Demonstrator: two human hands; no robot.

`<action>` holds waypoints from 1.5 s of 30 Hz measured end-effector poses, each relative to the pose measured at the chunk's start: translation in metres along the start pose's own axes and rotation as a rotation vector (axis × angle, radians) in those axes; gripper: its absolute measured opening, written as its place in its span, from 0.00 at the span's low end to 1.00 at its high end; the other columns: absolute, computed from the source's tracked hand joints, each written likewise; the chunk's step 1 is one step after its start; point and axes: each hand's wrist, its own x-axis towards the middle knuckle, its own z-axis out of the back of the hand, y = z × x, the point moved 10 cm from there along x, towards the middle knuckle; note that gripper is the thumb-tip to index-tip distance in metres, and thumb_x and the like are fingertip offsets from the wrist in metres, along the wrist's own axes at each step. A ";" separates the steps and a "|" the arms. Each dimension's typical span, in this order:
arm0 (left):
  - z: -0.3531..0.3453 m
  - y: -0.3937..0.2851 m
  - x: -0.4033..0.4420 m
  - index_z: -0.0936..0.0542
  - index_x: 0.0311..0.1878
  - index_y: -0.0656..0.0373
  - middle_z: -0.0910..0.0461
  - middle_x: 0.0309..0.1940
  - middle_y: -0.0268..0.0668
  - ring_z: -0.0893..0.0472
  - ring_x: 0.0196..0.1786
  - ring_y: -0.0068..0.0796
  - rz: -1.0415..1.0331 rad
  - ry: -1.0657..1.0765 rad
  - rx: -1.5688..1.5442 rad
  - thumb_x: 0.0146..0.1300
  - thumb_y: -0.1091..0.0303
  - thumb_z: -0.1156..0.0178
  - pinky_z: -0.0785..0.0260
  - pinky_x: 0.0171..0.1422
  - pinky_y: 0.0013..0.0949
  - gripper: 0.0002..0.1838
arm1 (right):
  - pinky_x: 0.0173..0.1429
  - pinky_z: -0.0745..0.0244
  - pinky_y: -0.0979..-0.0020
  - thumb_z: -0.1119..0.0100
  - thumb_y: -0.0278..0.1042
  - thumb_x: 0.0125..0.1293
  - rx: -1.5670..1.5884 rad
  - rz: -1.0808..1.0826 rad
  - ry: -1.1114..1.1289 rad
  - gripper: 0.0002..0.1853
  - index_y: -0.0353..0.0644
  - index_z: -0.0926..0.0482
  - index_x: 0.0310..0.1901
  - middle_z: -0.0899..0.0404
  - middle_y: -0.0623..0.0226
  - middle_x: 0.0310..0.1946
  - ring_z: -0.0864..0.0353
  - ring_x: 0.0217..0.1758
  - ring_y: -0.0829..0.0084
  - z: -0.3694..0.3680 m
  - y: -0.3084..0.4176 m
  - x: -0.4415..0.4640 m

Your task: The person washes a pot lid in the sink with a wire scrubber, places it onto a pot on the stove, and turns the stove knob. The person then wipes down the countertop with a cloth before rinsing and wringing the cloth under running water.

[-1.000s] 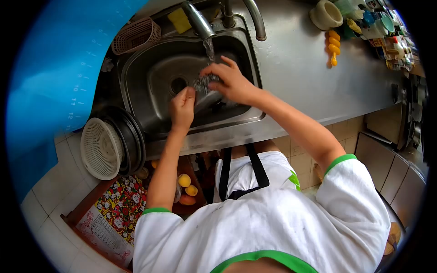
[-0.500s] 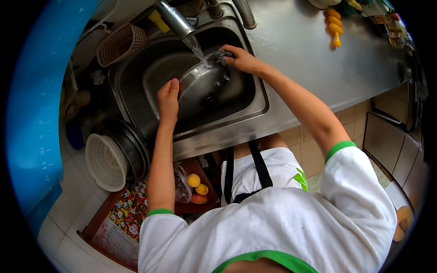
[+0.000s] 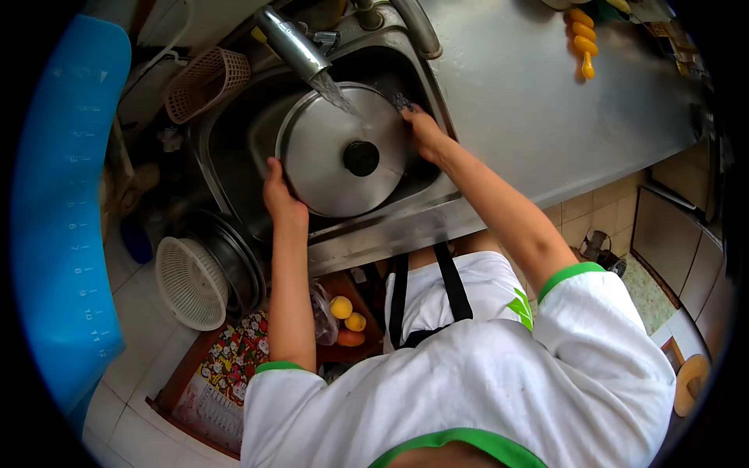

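Note:
A round metal pot lid (image 3: 316, 160) with a black knob (image 3: 361, 158) faces up inside the steel sink (image 3: 204, 152). My left hand (image 3: 283, 193) grips its rim on the left side, thumb pointing up along the edge. At the lid's right edge, my right hand (image 3: 424, 134) is closed around a grey scouring pad (image 3: 401, 102), mostly covered by the fingers. Water runs from the faucet (image 3: 292, 43) onto the lid's upper part.
A pinkish plastic basket (image 3: 207, 84) stands behind the sink's left corner. Dark pans (image 3: 246, 261) and a white colander (image 3: 191, 282) are stacked to the left. Yellow fruit (image 3: 341, 307) lies below the counter. An orange-yellow spiral-shaped object (image 3: 583, 39) rests on the steel counter (image 3: 530, 117).
The lid has turned from tilted, underside toward the water, to knob side up. My right hand moved down and right with the scouring pad; my left hand shifted slightly down.

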 end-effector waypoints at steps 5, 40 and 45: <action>0.020 0.034 -0.006 0.30 0.60 0.63 0.31 0.62 0.36 0.32 0.63 0.32 0.006 0.003 -0.193 0.73 0.52 0.57 0.43 0.68 0.34 0.24 | 0.58 0.33 0.49 0.59 0.40 0.73 0.556 -0.370 0.144 0.22 0.51 0.45 0.66 0.32 0.63 0.58 0.30 0.59 0.59 -0.017 -0.086 -0.039; 0.025 0.041 -0.026 0.31 0.63 0.58 0.31 0.63 0.37 0.30 0.63 0.37 0.047 -0.339 -0.271 0.72 0.43 0.64 0.40 0.69 0.41 0.30 | 0.48 0.20 0.54 0.66 0.33 0.70 0.287 -0.376 0.156 0.14 0.43 0.28 0.48 0.22 0.60 0.42 0.18 0.39 0.63 -0.070 -0.024 -0.037; 0.008 0.059 -0.063 0.36 0.67 0.56 0.39 0.68 0.36 0.36 0.68 0.35 -0.034 -0.290 -0.347 0.71 0.42 0.64 0.42 0.70 0.44 0.32 | 0.60 0.26 0.54 0.68 0.26 0.71 0.604 -0.344 0.130 0.16 0.29 0.34 0.53 0.25 0.47 0.50 0.22 0.52 0.55 -0.060 -0.013 -0.048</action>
